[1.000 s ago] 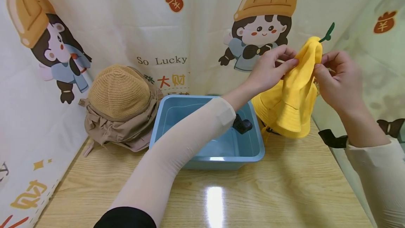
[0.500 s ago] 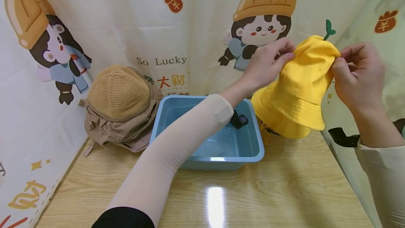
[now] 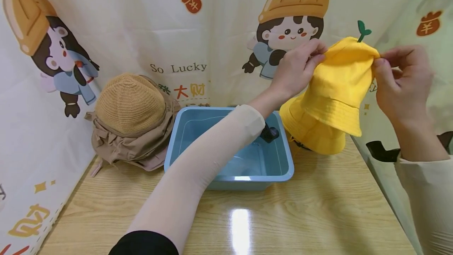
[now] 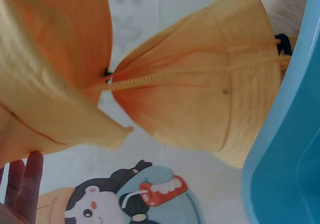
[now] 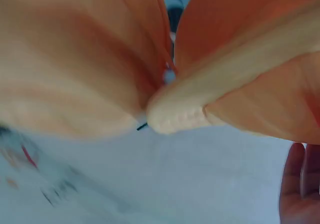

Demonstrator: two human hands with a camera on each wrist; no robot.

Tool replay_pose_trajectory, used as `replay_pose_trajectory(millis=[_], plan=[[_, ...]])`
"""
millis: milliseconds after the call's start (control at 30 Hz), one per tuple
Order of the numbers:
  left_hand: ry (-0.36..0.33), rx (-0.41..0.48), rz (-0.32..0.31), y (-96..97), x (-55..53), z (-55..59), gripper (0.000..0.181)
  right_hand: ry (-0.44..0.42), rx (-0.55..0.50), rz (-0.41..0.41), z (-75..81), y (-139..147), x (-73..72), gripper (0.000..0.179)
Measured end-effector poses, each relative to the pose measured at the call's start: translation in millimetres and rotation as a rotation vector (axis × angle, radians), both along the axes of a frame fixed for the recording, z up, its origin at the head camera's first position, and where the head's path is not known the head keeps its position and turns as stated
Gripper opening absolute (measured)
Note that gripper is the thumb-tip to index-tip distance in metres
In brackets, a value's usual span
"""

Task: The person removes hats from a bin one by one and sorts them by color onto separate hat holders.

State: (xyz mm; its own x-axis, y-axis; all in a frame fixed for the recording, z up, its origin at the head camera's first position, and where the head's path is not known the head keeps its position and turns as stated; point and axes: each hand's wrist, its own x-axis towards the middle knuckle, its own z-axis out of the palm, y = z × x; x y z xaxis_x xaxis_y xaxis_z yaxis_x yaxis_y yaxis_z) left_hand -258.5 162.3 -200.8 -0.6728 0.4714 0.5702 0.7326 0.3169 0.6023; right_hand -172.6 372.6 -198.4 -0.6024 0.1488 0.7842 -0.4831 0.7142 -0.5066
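A yellow bucket hat (image 3: pixel 341 78) with a green sprout on top hangs brim down at the right. My left hand (image 3: pixel 296 68) pinches the left side of its crown, and my right hand (image 3: pixel 405 82) pinches the right side. Behind and below it, a second yellow hat (image 3: pixel 323 139) stands by the blue basin, partly covered by the held one. In the left wrist view this lower hat (image 4: pixel 200 98) shows a yellow cord running along it, while the held hat (image 4: pixel 40 119) fills the left side. Blurred yellow cloth (image 5: pixel 75 83) takes up much of the right wrist view.
The blue plastic basin (image 3: pixel 244 178) stands mid-table under my left forearm; a small black object (image 3: pixel 270 134) at the left wrist overlaps it. At the left, a tan knitted hat (image 3: pixel 131 103) sits on a brown cloth hat (image 3: pixel 127 148). A printed curtain (image 3: pixel 226 30) hangs behind.
My right hand has moved rightward, spreading the held hat's crown from a narrow fold to full width. The hat has risen slightly, and its sprout stands more upright. The left hand shifted slightly up and left.
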Motion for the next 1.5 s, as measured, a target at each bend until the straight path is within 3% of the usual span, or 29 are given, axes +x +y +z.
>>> replay_pose_trajectory(millis=[100,200,300,500,633,900,1133,1300,1500], plan=[[-0.043,-0.01,0.045,2.3,-0.2,-4.0,0.015,-0.063,-0.118,0.211,-16.6,2.0,-4.3,0.02],[-0.071,-0.011,0.07,4.1,-0.5,-6.9,0.014,-0.159,-0.169,0.276,-31.3,3.7,-3.3,0.023],[-0.082,-0.004,0.069,5.1,-0.5,-8.0,0.013,-0.211,-0.15,0.196,-39.3,3.9,-0.7,0.021],[-0.073,-0.009,0.05,5.2,-0.2,-8.0,0.014,-0.213,-0.14,0.012,-38.4,2.8,0.0,0.004],[-0.027,0.004,0.06,3.8,-2.1,-5.7,0.013,-0.197,-0.161,-0.072,-27.6,6.8,1.7,0.017],[0.072,-0.033,0.079,-2.3,-8.1,-5.9,0.016,-0.108,-0.05,-0.161,-18.2,21.9,0.7,0.011],[0.121,-0.074,0.06,-0.4,-12.7,-17.9,0.019,-0.123,-0.023,-0.266,-24.2,30.7,-1.8,0.006],[0.027,-0.09,0.047,5.1,-14.8,-27.0,0.018,-0.195,-0.003,-0.332,-36.8,37.4,-4.8,0.027],[-0.062,-0.124,0.062,7.2,-19.5,-43.0,0.017,-0.255,-0.089,-0.258,-54.2,40.5,-7.4,0.022]])
